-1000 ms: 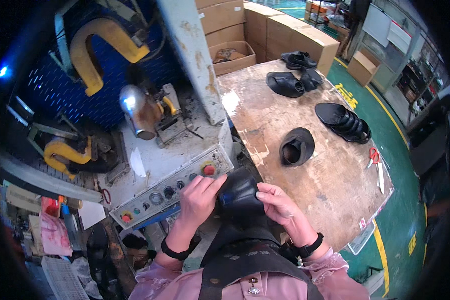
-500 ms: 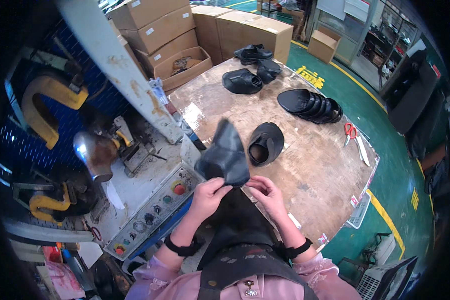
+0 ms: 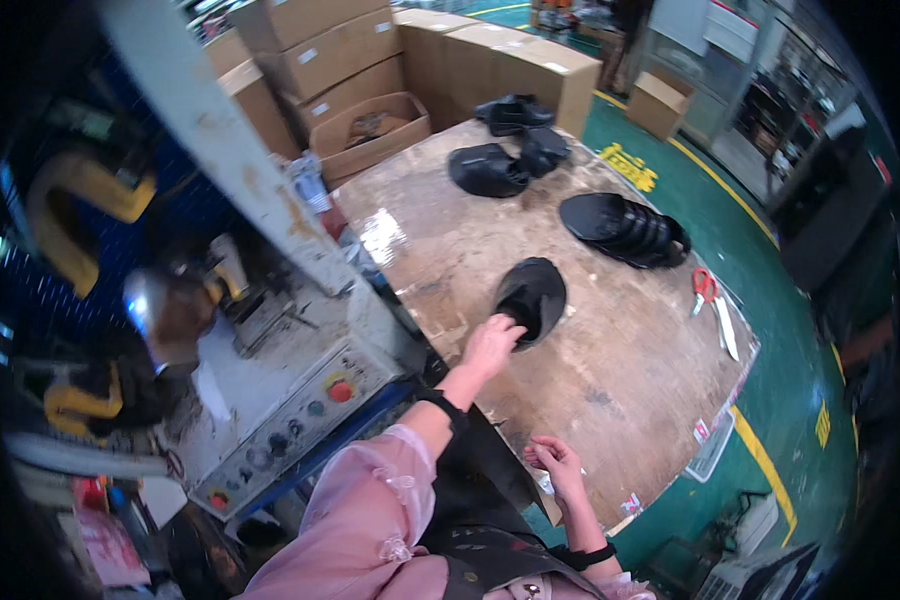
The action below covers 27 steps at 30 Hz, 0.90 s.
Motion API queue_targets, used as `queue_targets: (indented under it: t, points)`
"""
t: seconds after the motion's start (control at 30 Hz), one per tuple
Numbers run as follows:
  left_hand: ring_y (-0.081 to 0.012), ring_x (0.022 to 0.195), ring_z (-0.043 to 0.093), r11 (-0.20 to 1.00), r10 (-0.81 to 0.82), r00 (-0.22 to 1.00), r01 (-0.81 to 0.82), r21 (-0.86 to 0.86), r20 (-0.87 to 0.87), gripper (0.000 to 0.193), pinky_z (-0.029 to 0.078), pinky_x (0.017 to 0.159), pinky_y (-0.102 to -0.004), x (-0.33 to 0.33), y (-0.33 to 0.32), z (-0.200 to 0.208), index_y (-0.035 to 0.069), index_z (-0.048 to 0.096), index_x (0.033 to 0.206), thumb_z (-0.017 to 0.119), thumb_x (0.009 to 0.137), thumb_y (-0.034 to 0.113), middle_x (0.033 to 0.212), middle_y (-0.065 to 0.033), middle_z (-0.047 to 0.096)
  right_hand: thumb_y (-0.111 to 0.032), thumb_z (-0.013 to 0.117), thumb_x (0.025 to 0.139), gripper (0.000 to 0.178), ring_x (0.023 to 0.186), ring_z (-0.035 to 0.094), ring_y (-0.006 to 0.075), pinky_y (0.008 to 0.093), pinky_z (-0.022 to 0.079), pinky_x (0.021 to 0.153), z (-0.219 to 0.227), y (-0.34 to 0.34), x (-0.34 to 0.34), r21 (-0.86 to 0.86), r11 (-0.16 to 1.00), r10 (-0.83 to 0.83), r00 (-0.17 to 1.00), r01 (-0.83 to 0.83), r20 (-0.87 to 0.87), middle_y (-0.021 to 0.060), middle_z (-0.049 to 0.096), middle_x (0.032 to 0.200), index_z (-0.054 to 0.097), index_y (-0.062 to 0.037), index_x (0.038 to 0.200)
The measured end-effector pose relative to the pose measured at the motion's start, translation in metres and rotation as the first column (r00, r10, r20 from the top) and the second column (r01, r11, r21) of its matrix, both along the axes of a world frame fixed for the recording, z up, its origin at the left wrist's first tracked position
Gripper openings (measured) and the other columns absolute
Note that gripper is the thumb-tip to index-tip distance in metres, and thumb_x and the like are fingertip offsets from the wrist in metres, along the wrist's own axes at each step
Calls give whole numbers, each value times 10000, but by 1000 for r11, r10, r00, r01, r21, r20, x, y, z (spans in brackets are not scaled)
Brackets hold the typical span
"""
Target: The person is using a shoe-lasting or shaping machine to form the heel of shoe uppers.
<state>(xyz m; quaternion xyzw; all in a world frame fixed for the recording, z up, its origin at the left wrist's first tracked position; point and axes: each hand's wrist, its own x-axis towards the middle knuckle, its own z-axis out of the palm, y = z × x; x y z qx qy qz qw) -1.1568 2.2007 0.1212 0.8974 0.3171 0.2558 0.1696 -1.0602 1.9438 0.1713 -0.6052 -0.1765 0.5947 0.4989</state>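
Note:
A black leather shoe upper lies on the wooden table with its opening toward me. My left hand reaches across and grips the near edge of that opening, its fingertips partly hidden inside. The piece held a moment ago appears to lie over the upper on the table, though I cannot separate the two layers clearly. Close to the table's near edge, my right hand hovers with loosely bent fingers and nothing visible in them.
Beyond are a nested row of black uppers and several loose uppers. Red-handled scissors and a white blade-shaped piece lie at the right edge. A machine's control panel stands left; cardboard boxes are stacked behind.
My left hand has carried the black upper forward and right from in front of me to the one on the table. My right hand has let go and drawn back toward the near edge.

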Motion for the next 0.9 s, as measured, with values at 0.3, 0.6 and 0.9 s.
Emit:
queue_targets:
  t: [0.3, 0.6, 0.9]
  points:
    - [-306, 920, 580, 960, 104, 988, -69, -271, 116, 162, 475, 763, -421, -140, -148, 9, 74, 633, 921, 570, 785, 136, 960, -118, 602, -106, 570, 909, 175, 756, 645, 154, 256, 527, 680, -46, 42, -69, 12, 868, 496, 867, -497, 48, 89, 663, 898, 584, -13, 1056]
    - [-205, 919, 653, 93, 994, 106, -811, -578, 10, 269, 500, 823, -319, -560, -391, 47, 73, 641, 1112, 528, 869, 83, 1014, -114, 672, -77, 568, 901, 172, 805, 644, 148, 260, 518, 715, -28, 53, -322, 116, 113, 945, 143, -987, 293, 76, 667, 911, 602, -16, 1058]
    - [-283, 1214, 452, -275, 880, -369, -909, 313, -299, 456, 382, 955, -433, -816, -528, 81, 132, 509, 1261, 610, 818, 172, 1280, -81, 531, -186, 568, 917, 230, 864, 625, 129, 270, 487, 792, -25, -26, -665, 292, -350, 927, -285, -890, 243, 59, 662, 942, 604, -33, 1084]
